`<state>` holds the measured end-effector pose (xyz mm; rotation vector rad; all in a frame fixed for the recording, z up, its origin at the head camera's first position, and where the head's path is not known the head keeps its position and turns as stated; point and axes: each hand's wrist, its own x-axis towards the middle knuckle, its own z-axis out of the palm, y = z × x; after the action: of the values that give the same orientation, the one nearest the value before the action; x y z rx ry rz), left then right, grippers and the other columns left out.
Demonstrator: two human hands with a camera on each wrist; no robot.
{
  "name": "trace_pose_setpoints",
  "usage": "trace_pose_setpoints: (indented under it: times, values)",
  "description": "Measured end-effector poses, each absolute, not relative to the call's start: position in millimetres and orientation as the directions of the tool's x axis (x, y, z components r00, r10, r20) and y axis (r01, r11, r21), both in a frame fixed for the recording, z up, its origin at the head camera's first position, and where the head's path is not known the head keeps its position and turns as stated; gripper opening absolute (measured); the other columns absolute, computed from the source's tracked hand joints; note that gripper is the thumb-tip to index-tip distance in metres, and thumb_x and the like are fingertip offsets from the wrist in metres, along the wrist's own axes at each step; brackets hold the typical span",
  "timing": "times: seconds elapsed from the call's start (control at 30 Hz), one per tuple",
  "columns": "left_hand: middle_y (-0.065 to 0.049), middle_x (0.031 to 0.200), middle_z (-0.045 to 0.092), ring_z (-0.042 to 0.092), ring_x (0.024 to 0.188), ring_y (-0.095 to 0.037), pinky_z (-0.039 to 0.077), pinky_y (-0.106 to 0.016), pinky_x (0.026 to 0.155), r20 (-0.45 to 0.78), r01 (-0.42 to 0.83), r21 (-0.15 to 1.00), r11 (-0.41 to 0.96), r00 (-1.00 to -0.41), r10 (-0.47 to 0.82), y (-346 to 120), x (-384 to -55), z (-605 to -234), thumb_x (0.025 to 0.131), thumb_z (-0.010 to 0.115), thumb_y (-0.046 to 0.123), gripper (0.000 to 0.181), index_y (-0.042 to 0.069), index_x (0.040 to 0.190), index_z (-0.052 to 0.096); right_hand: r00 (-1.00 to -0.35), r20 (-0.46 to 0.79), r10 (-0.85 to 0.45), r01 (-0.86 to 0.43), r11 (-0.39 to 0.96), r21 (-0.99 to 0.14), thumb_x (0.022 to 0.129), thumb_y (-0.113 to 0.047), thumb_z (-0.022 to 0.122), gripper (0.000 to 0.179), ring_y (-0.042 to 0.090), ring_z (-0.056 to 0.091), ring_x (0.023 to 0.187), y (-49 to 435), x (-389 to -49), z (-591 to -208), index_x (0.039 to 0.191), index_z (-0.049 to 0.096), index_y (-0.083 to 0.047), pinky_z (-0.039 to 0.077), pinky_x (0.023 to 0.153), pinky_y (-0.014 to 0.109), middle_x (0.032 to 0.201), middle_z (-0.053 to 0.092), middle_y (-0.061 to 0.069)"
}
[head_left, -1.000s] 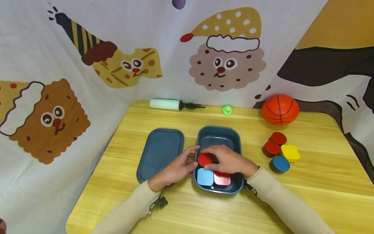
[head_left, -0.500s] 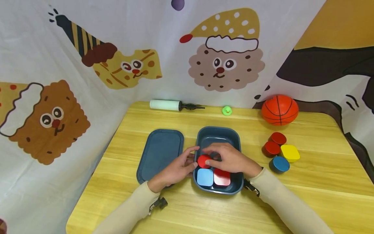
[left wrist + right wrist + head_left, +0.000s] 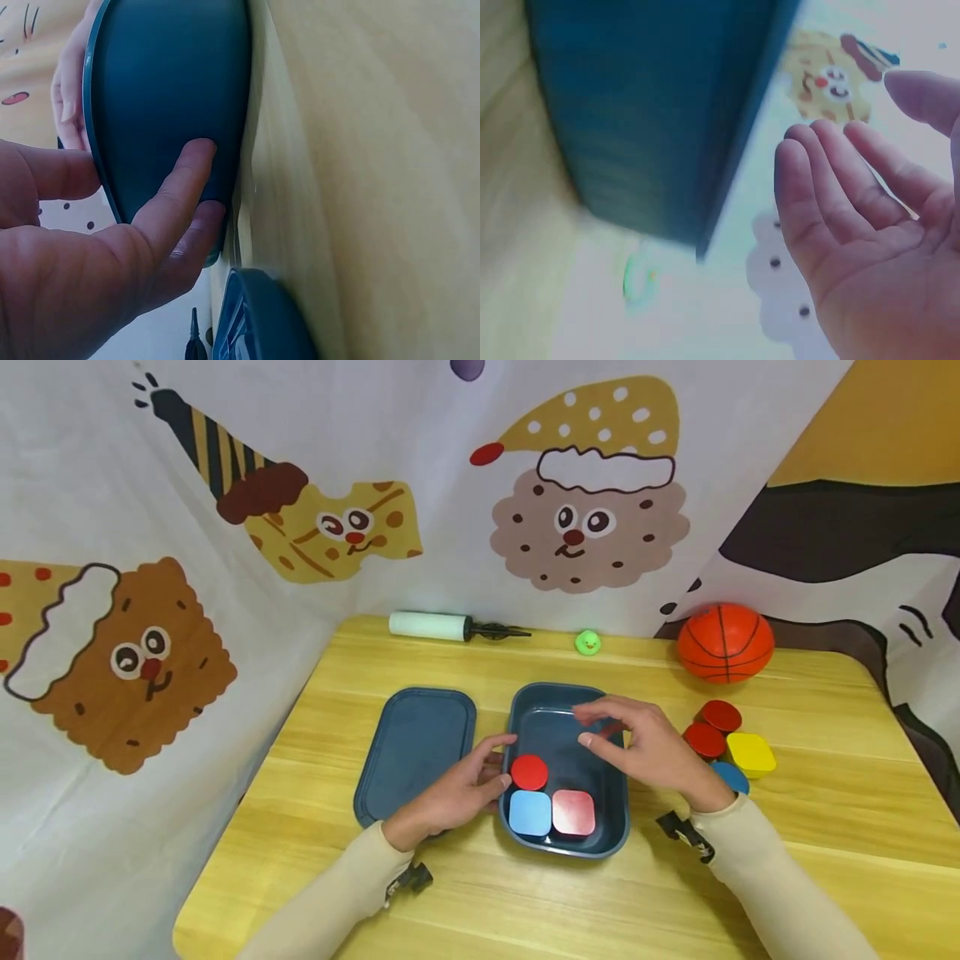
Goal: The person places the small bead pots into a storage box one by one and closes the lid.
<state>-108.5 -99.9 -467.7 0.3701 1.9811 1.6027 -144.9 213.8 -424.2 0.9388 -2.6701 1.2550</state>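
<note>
A dark blue box stands on the table, with a round red piece, a light blue rounded-square piece and a pinkish-red rounded-square piece in its near part. My left hand rests at the box's left side. In the left wrist view its fingertips touch the outer wall and the thumb is at the rim. Above the right side of the box hovers my right hand, holding nothing. In the right wrist view its fingers extend loosely beside the box.
A flat dark blue lid lies left of the box. On the right are two dark red pieces, a yellow piece and a partly hidden blue piece. Along the back sit a hand pump, a green duck and an orange basketball.
My right hand has let go of the round red piece, which stays in the box, and has moved up and to the right. The left hand keeps its place at the box's side.
</note>
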Motion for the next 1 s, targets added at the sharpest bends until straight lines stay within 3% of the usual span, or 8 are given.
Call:
trace_pose_setpoints:
  times: [0.37,0.57,0.87,1.0]
  values:
    - [-0.017,0.15,0.049,0.059,0.135,-0.032,0.063,-0.042,0.089,-0.244,-0.112,0.957,0.268,-0.809,0.534,-99,-107,-465,0.111,0.054,0.015,0.06,0.024,0.166,0.031,-0.888,0.34,-0.308,-0.458,0.559,-0.691,0.095,-0.005,0.078,0.031,0.001,0.07,0.102,266,-135,-417,0.124,0.076,-0.015,0.057,0.083,0.011,0.12,0.077,0.007]
    - [-0.017,0.15,0.048,0.059,0.135,-0.031,0.063,-0.041,0.089,-0.252,-0.118,0.955,0.273,-0.807,0.534,-99,-108,-464,0.111,0.053,0.014,0.061,0.024,0.167,0.03,-0.912,0.359,-0.198,-0.399,0.633,-0.663,0.097,-0.007,0.075,0.028,-0.007,0.068,0.09,299,-127,-420,0.125,0.076,-0.013,0.051,0.079,0.004,0.119,0.076,0.008]
    - [-0.018,0.151,0.047,0.058,0.136,-0.032,0.063,-0.042,0.089,-0.248,-0.114,0.957,0.269,-0.802,0.543,-99,-109,-464,0.112,0.052,0.014,0.061,0.023,0.167,0.029,-0.954,0.296,-0.043,-0.238,0.707,-0.665,0.098,-0.014,0.077,0.034,-0.014,0.057,0.106,344,-113,-433,0.131,0.073,-0.014,0.043,0.085,0.0,0.115,0.067,-0.024]
    - [-0.018,0.152,0.047,0.058,0.136,-0.032,0.063,-0.042,0.089,-0.248,-0.114,0.956,0.269,-0.804,0.541,-99,-108,-464,0.112,0.052,0.014,0.061,0.023,0.167,0.029,-0.962,0.273,-0.014,-0.195,0.734,-0.651,0.098,-0.017,0.077,0.035,-0.015,0.055,0.105,358,-106,-439,0.132,0.072,-0.011,0.044,0.082,0.0,0.115,0.065,-0.025]
